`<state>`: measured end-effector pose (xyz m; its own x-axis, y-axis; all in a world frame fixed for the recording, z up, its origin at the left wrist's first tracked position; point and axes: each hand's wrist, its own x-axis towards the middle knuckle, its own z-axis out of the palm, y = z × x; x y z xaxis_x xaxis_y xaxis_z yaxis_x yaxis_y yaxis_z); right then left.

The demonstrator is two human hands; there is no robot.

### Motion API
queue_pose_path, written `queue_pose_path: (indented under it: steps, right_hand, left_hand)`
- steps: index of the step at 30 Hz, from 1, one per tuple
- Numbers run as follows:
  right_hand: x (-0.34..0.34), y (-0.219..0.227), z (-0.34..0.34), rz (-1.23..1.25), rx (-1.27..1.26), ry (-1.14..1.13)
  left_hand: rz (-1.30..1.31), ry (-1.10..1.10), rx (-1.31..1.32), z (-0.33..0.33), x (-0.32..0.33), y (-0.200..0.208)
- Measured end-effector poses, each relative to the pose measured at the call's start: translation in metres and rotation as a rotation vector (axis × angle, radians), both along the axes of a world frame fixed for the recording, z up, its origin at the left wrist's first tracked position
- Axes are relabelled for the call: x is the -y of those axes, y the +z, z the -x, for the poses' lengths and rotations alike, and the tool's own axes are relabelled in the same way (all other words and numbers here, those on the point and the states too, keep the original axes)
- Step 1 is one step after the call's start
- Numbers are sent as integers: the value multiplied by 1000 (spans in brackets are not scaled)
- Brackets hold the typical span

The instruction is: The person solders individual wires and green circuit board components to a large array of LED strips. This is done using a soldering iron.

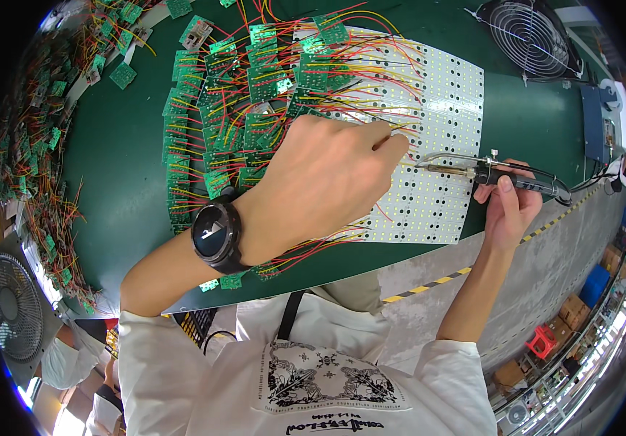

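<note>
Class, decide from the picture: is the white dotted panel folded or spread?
Spread: the white panel lies flat on the green table, no fold showing where uncovered.

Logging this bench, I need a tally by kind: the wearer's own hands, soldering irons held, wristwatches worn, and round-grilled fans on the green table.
Hands: 2 (left hand, right hand)
Soldering iron: 1
Wristwatch: 1
Round-grilled fan: 1
Total: 5
</note>
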<state>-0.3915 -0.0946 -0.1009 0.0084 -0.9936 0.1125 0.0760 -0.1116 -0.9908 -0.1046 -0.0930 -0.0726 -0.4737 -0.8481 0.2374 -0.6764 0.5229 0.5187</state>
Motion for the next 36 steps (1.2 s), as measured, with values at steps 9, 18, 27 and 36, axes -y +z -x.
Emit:
queue_pose_path:
  steps: [9, 18, 27, 36]
  right_hand:
    - [1, 2, -4, 11, -12, -13]
    - [2, 4, -6, 41, 12, -4]
    - [2, 8, -9, 1, 42, -82]
    - [3, 9, -11, -18, 57, -118]
  left_hand:
    - [14, 3, 6, -1, 0, 0]
    - [12, -12, 28, -2, 0, 0]
    - [19, -24, 42, -4, -1, 11]
    - [55, -359, -117, -11, 1, 19]
